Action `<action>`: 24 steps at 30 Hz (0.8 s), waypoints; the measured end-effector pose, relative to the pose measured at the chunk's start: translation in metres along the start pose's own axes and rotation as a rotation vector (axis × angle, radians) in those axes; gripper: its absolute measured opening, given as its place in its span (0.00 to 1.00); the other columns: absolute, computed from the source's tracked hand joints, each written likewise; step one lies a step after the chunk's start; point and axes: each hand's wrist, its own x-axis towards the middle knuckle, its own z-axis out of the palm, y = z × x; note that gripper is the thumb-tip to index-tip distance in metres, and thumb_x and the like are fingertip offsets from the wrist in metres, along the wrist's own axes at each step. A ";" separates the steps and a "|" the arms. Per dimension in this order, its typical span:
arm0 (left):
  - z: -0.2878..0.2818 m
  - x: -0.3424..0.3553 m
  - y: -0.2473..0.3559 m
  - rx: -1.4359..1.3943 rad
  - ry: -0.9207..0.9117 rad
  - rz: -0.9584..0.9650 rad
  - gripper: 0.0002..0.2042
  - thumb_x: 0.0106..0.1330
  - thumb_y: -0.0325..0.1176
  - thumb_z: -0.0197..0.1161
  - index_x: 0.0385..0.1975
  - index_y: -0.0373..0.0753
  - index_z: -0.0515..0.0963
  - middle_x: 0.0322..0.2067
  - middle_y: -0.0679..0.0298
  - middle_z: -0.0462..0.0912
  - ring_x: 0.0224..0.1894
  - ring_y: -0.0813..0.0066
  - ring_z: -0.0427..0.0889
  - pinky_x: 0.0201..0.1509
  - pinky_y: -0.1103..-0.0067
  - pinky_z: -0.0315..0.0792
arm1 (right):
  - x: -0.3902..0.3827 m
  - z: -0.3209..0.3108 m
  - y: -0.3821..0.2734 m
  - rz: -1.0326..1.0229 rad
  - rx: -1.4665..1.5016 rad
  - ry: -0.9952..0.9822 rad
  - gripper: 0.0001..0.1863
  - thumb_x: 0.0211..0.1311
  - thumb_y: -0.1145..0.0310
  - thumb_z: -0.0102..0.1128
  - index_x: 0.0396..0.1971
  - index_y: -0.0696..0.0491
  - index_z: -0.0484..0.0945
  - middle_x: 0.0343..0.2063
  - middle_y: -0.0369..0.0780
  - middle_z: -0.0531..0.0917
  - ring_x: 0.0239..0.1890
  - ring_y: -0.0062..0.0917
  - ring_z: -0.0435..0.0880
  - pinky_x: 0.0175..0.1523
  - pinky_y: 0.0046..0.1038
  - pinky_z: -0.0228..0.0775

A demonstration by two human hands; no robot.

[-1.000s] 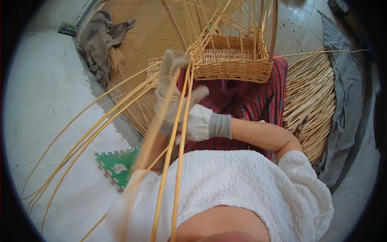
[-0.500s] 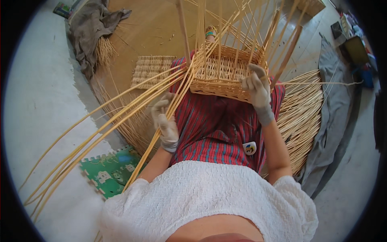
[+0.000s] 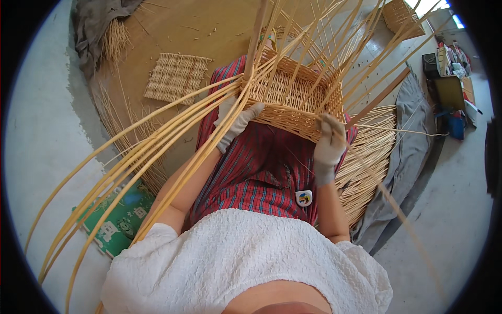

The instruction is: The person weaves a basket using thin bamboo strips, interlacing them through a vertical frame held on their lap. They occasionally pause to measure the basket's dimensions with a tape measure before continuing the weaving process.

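A half-woven wicker basket (image 3: 290, 121) rests on my lap, with long upright canes (image 3: 314, 52) rising from its walls. My left hand (image 3: 238, 125), in a pale work glove, holds the basket's near left corner, its fingers partly hidden behind a bundle of long canes (image 3: 151, 141) fanning out to the lower left. At the near right corner, my gloved right hand (image 3: 330, 145) is closed on a cane strand (image 3: 389, 199). That strand runs blurred toward the lower right. Wooden sticks (image 3: 379, 97) stand at the basket's corners.
A flat woven panel (image 3: 177, 77) lies on the floor at the far left. Loose canes (image 3: 368, 157) spread over grey cloth (image 3: 408, 120) on the right. A green mat (image 3: 117, 220) lies at the lower left. Another basket (image 3: 401, 20) stands far right.
My left hand has moved up from beside the cane bundle to the basket's near left corner. My right hand has closed on a cane that now swings down to the right. The view has shifted.
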 end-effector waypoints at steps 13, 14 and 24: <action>0.024 0.019 -0.034 -0.339 0.260 -0.072 0.25 0.58 0.23 0.76 0.55 0.32 0.75 0.47 0.56 0.84 0.48 0.68 0.83 0.53 0.74 0.80 | 0.150 0.160 -0.067 -0.378 -0.565 -0.177 0.30 0.71 0.70 0.53 0.72 0.52 0.62 0.55 0.51 0.81 0.52 0.34 0.83 0.58 0.33 0.74; 0.019 0.018 -0.039 -0.345 0.263 -0.068 0.25 0.58 0.23 0.76 0.56 0.32 0.74 0.46 0.56 0.85 0.47 0.68 0.84 0.52 0.74 0.80 | 0.135 0.153 -0.084 -0.102 -0.314 -0.270 0.34 0.71 0.72 0.56 0.75 0.46 0.60 0.60 0.53 0.79 0.52 0.30 0.84 0.55 0.34 0.78; 0.029 0.008 -0.025 -0.161 0.256 -0.043 0.32 0.54 0.35 0.82 0.57 0.32 0.74 0.46 0.55 0.86 0.48 0.67 0.84 0.56 0.73 0.79 | -0.013 0.066 0.010 0.197 0.387 0.028 0.08 0.81 0.65 0.44 0.50 0.51 0.69 0.33 0.40 0.80 0.22 0.17 0.77 0.18 0.18 0.67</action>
